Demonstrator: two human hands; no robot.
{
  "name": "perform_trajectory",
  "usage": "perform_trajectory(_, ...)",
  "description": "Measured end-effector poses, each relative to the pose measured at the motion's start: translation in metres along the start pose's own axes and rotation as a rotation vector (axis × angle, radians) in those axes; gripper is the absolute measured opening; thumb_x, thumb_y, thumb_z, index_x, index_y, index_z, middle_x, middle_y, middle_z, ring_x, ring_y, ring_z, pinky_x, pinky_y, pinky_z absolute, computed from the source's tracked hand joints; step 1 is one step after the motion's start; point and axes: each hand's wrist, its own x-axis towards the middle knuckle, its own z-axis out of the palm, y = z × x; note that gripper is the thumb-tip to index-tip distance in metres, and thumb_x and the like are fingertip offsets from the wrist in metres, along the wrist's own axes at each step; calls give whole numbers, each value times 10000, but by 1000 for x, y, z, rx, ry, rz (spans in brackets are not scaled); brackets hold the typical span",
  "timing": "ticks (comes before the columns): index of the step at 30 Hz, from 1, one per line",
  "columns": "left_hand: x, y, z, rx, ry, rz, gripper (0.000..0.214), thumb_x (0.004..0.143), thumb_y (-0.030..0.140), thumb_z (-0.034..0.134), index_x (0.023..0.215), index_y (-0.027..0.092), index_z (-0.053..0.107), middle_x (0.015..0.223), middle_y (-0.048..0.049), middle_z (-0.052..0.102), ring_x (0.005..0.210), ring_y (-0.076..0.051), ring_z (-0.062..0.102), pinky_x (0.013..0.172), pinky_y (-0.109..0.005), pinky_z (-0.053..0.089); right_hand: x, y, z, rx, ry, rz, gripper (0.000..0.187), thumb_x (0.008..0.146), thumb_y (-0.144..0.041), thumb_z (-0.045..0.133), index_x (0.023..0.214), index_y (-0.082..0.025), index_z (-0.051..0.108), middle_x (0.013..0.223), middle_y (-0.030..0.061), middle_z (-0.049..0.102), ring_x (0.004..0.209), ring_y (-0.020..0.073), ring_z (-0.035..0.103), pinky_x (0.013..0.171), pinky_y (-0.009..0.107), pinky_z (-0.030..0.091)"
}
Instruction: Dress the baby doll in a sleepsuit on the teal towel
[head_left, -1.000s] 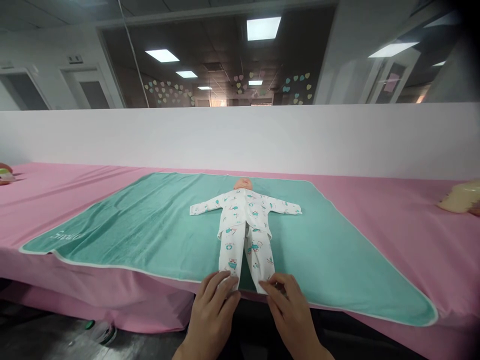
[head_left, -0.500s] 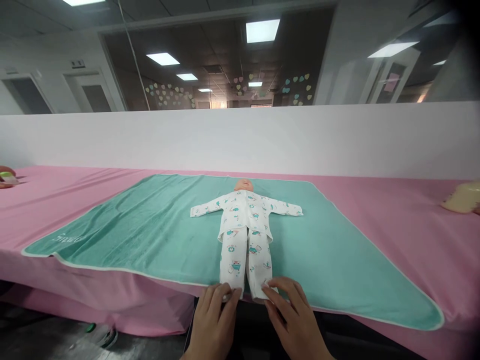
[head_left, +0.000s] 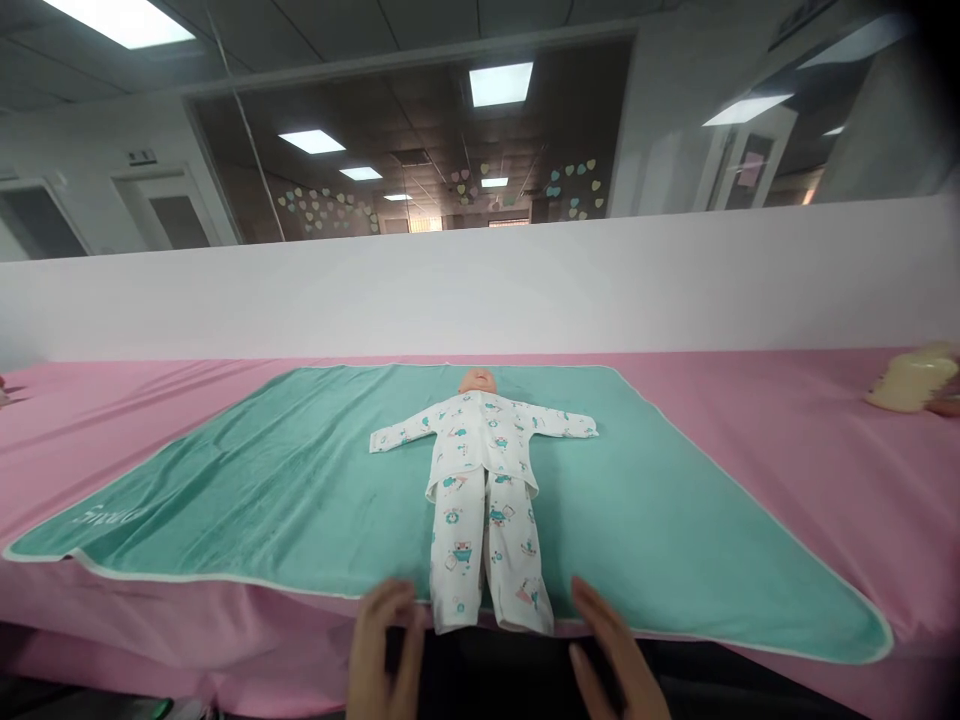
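Note:
On a green blanket (head_left: pixel 300 480) lies a baby doll (head_left: pixel 478 381) on its back, its head away from me and its arms spread wide. It wears a white patterned top (head_left: pixel 480 440) and matching pants (head_left: pixel 459 560), whose leg ends reach the near edge of the blanket. My left hand (head_left: pixel 384 645) is just left of the pant legs, fingers apart and empty. To the right of the legs, my right hand (head_left: pixel 615 655) is also open and holds nothing. Neither hand touches the clothes.
Pink cloth (head_left: pixel 787 430) covers the table under the blanket. A white partition (head_left: pixel 480 300) runs along the back, with a window above it. At the far right stands a pale yellow object (head_left: pixel 909 380), cut by the frame's edge.
Both hands have let go of the pant leg ends and moved outward, one to each side. The pant legs now lie flat and straight. My view has shifted slightly.

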Motion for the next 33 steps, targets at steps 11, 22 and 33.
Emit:
perform_trajectory(11, 175, -9, 75, -784, -627, -863, 424, 708, 429, 672, 991, 117, 623, 984, -124, 676, 833, -232, 637, 647, -286, 503, 230, 13, 74, 905, -301, 850, 241, 796, -301, 551, 950, -132, 625, 1025, 103, 668, 947, 212, 629, 817, 333, 526)
perform_trajectory(22, 226, -30, 133, -905, -531, -805, 486, 672, 332, 730, 1096, 141, 589, 1052, -140, 663, 850, -249, 653, 691, -334, 541, 289, 30, 117, 1081, -221, 701, 375, 813, -376, 526, 1136, -187, 540, 1115, 64, 643, 955, 195, 629, 803, 336, 529)
perform_trajectory(33, 223, -58, 176, -1012, -480, -770, 595, 702, 378, 705, 1227, 194, 496, 1169, -126, 608, 968, -256, 621, 821, -376, 516, 306, 84, 132, 1090, -147, 576, 373, 797, -389, 565, 1142, -249, 550, 1191, 9, 604, 1033, 164, 597, 883, 308, 497)
